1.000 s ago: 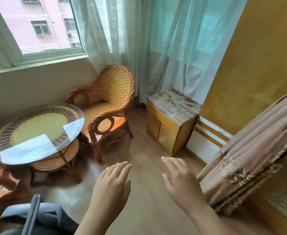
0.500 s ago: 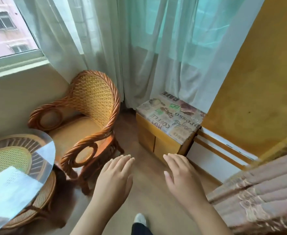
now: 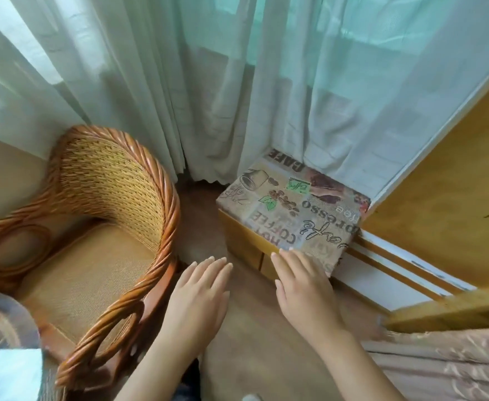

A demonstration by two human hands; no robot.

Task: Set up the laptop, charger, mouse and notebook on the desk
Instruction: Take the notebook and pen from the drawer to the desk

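Note:
No laptop, charger, mouse or notebook shows in the head view. My left hand (image 3: 198, 296) floats palm down over the wooden floor, fingers straight and slightly apart, holding nothing. My right hand (image 3: 302, 287) hangs beside it, also flat and empty, its fingertips in front of the near edge of a low wooden cabinet (image 3: 246, 244) topped with a coffee-print cloth (image 3: 292, 206).
A wicker armchair (image 3: 104, 227) stands at the left, with the rim of a glass-topped round table (image 3: 6, 308) at the lower left. Sheer curtains (image 3: 237, 82) hang behind. A yellow wall panel (image 3: 454, 198) and a beige fringed fabric (image 3: 439, 363) fill the right.
The view has swung right and moved closer to the corner; the round table and window slid out to the left. Both hands stay flat and empty in front of me.

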